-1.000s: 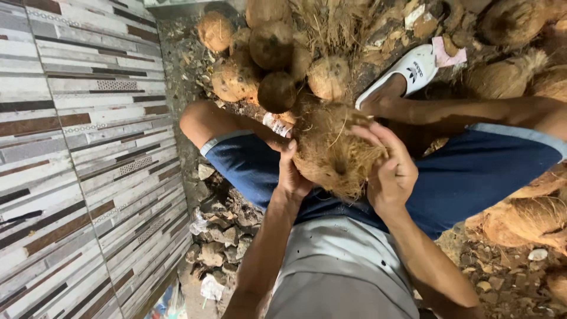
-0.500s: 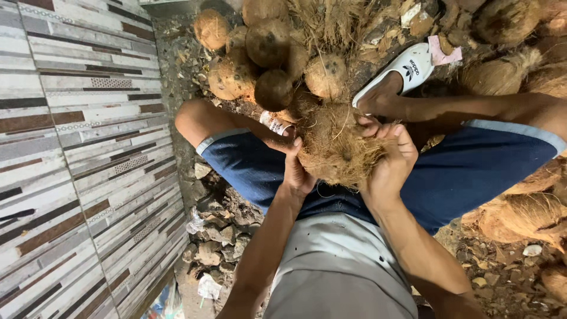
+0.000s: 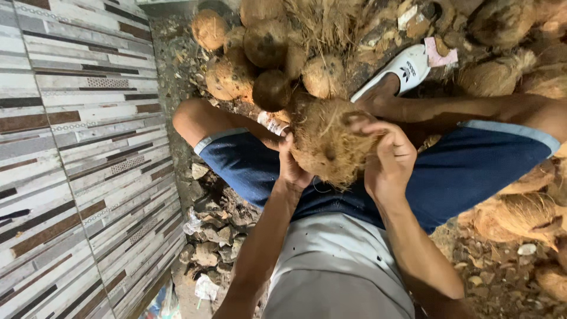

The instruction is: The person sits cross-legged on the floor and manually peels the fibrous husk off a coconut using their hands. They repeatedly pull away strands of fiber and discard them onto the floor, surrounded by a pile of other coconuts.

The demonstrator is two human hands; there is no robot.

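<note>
A striped tiled wall [image 3: 77, 159] fills the left side of the view. Beside it the person sits low in blue shorts [image 3: 460, 171] and a grey shirt [image 3: 336, 266], knees spread over the ground [image 3: 502, 277], which is littered with husk fibre. A heap of husked coconuts [image 3: 266, 53] lies at the far edge of the ground, beyond the knees, with more fibrous husks [image 3: 520, 212] at the right edge. A white slipper [image 3: 401, 71] is on the foot near the heap. Above the lap, between the knees, is the fibrous brown coconut [image 3: 328, 145]. The right hand [image 3: 387, 159] grips its right side, fingers curled and clamped on the husk, thumb over the top. The left hand [image 3: 290, 165] presses against its left side, fingers closed on the fibre. Broken shell scraps [image 3: 212, 230] lie by the wall.
</note>
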